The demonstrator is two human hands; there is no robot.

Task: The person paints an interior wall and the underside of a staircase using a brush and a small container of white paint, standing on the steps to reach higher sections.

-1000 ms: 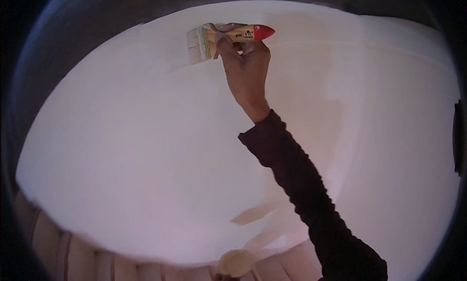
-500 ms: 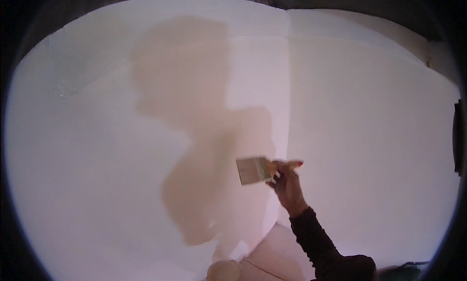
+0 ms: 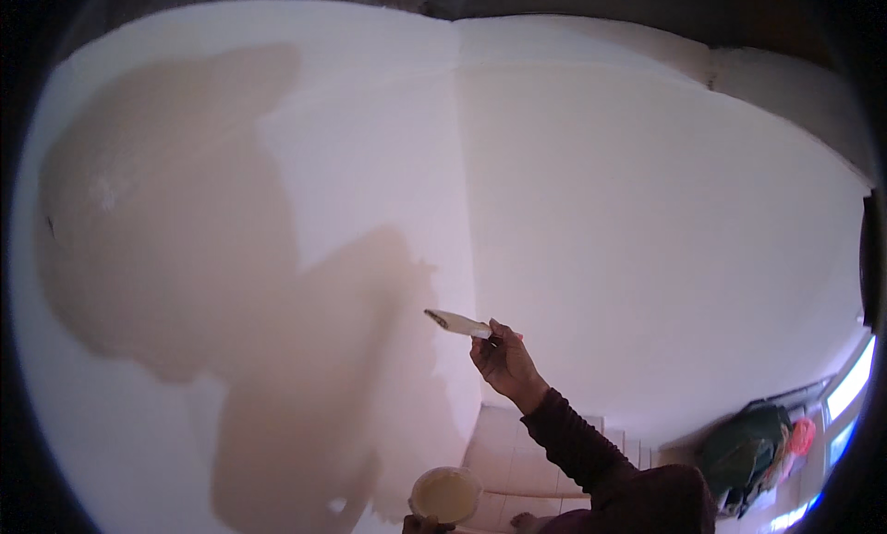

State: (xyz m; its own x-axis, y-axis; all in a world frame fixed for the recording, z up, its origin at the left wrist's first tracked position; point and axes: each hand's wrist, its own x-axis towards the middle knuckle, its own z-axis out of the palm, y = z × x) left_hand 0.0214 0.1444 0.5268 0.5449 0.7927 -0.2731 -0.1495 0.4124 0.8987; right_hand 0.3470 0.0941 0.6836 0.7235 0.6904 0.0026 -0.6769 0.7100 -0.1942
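Note:
My right hand grips a flat paintbrush with a wooden handle and pale bristles, held edge-on to view below the middle of the picture, in front of the white wall. At the bottom, my left hand is closed on the rim of a round tub with cream-coloured contents. The bristles point up and left, toward a large shadow on the left part of the wall.
Two wall faces meet in a vertical corner, with dark surfaces above. Below lie tiled steps and a bare foot. At lower right are a dark green heap, a pink bundle and a bright window.
My right hand has come down from high on the wall with the brush, which has turned edge-on. The view has swung right, bringing the corner, steps and window in; more of the tub shows.

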